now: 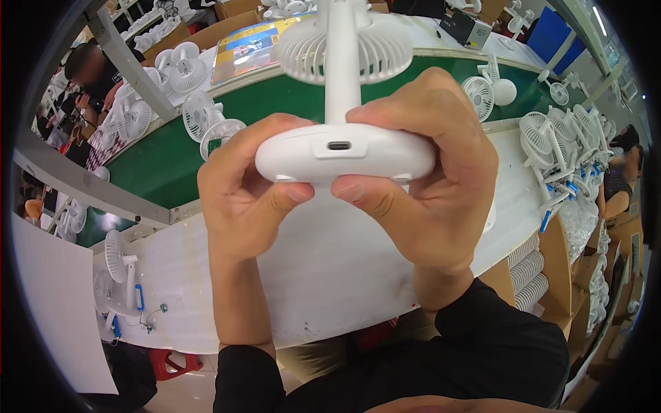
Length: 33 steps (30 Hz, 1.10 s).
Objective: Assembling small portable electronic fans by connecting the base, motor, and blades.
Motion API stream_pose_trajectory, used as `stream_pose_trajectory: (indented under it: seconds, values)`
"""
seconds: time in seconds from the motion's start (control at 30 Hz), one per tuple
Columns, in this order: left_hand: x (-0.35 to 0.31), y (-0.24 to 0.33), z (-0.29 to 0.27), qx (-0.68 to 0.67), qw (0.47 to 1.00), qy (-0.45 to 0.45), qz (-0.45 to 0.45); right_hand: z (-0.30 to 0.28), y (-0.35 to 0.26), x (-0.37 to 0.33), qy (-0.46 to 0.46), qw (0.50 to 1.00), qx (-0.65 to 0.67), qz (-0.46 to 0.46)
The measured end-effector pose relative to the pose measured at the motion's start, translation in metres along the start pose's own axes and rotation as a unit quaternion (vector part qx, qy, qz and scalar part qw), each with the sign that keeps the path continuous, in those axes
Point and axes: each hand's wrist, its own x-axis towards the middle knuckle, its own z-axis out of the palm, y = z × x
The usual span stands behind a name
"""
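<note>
A white desk fan is held up close in both hands, its round base (289,153) toward me. The base's edge shows a small dark charging port, and the stem runs away from me to the caged fan head (385,51), cut off by the upper edge. My left hand (237,186) grips the base's left side, thumb underneath and fingers over the top. On the other side my right hand (441,172) does the same, its index finger beside the stem. Both thumbs press the underside, tips a little apart.
Below lies a white worktable (330,275). Beyond it a green conveyor belt (151,175) carries several white fans. At left on the table are a fan (118,258) and blue batteries with wires. More fans (551,138) crowd the right side, above a cardboard box (556,268). A person (103,79) sits far left.
</note>
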Motion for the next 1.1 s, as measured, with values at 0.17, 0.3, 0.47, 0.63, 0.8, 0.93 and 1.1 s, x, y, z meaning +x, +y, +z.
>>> stream_pose_trajectory:
  seconds: [0.17, 0.3, 0.47, 0.63, 0.8, 0.93, 1.1]
  values:
    - [0.004, -0.001, 0.016, -0.237, 0.961, 0.136, -0.048, 0.029, 0.016, 0.004, 0.061, 0.995, 0.049, -0.054]
    - [-0.003, 0.005, 0.008, -0.256, 0.9, 0.342, -0.082, 0.071, 0.019, -0.003, 0.032, 0.983, 0.181, -0.003]
    - [-0.005, 0.009, -0.028, 0.023, 0.903, 0.422, 0.078, 0.092, 0.002, -0.013, -0.098, 0.93, 0.313, 0.164]
    - [-0.007, 0.021, -0.023, 0.114, 0.939, 0.27, 0.179, 0.093, -0.013, -0.01, -0.127, 0.829, 0.469, 0.278]
    - [-0.008, 0.026, -0.011, 0.242, 0.929, 0.229, 0.163, 0.086, -0.009, -0.011, -0.145, 0.729, 0.573, 0.345]
    - [-0.01, 0.034, -0.005, 0.285, 0.918, 0.231, 0.149, 0.09, -0.006, -0.014, -0.139, 0.723, 0.601, 0.311]
    - [-0.001, 0.041, -0.01, 0.107, 0.911, 0.394, 0.056, 0.106, -0.011, -0.011, -0.088, 0.764, 0.591, 0.243]
